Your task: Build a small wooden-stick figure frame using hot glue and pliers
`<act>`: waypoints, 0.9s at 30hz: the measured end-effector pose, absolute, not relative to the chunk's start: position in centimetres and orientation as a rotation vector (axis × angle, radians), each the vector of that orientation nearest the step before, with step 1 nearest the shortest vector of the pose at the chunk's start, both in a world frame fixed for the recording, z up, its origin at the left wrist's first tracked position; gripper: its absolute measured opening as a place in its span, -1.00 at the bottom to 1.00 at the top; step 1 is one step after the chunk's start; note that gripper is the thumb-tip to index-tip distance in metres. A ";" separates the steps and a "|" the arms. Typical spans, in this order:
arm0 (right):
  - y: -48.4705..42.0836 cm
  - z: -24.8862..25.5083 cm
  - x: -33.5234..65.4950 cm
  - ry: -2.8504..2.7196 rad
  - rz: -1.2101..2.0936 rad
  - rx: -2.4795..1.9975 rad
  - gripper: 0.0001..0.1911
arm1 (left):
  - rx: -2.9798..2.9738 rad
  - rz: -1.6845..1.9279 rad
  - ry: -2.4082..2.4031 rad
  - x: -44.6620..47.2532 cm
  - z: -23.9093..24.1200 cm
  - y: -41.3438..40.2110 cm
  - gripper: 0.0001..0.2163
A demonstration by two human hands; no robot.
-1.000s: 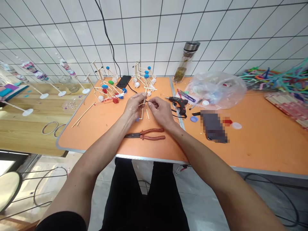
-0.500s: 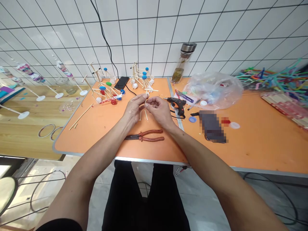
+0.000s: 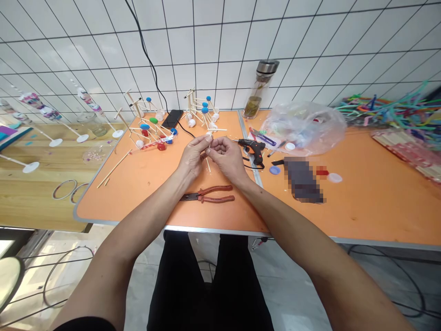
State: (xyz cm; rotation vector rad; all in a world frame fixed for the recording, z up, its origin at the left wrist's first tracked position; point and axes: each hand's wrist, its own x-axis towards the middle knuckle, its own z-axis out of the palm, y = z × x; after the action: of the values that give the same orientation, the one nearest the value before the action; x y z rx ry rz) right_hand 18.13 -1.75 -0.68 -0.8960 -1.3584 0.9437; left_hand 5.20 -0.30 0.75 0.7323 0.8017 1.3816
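We note our left hand point(image 3: 193, 156) and right hand point(image 3: 225, 156) now pressed closer together, fingertips meeting around the sticks point(image 3: 206, 158). The short stick that hung below the left hand is now hidden.

The only camera sits on my head, looking forward and down over my forearms at the orange table point(image 3: 144, 184) close before me. Beyond it the tiled wall point(image 3: 213, 41) fills the top, and my lap shows below the table's edge.
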 end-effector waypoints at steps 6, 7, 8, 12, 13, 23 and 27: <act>-1.8 -0.6 18.0 -1.362 0.898 -0.934 -0.77 | 0.737 1.385 0.826 5.2 0.9 -0.3 -0.76; -1.8 -0.6 18.0 -1.370 0.880 -0.947 -0.77 | 0.739 1.384 0.832 5.2 0.9 -0.3 -0.77; -1.8 -0.6 18.0 -1.379 0.859 -0.959 -0.77 | 0.744 1.383 0.843 5.2 0.9 -0.3 -0.78; -1.8 -0.2 18.4 -1.379 0.811 -0.990 -0.82 | 0.782 1.379 0.914 5.2 1.0 -0.4 -0.83; -1.7 -0.1 18.6 -1.371 0.803 -0.994 -0.84 | 0.798 1.384 0.934 5.1 1.1 -0.4 -0.85; -0.3 0.3 20.5 -1.343 0.680 -1.048 -0.91 | 1.118 1.712 1.100 1.9 1.7 1.5 -0.91; 0.0 0.0 20.9 -1.399 0.616 -1.069 -0.87 | 1.226 1.773 1.110 1.2 1.6 2.0 -0.89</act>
State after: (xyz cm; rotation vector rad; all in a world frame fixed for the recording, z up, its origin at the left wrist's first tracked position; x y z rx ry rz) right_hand 20.95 0.03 -0.04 -1.0685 -1.3992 0.6159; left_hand 1.24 2.02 1.58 1.2256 1.1105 1.7726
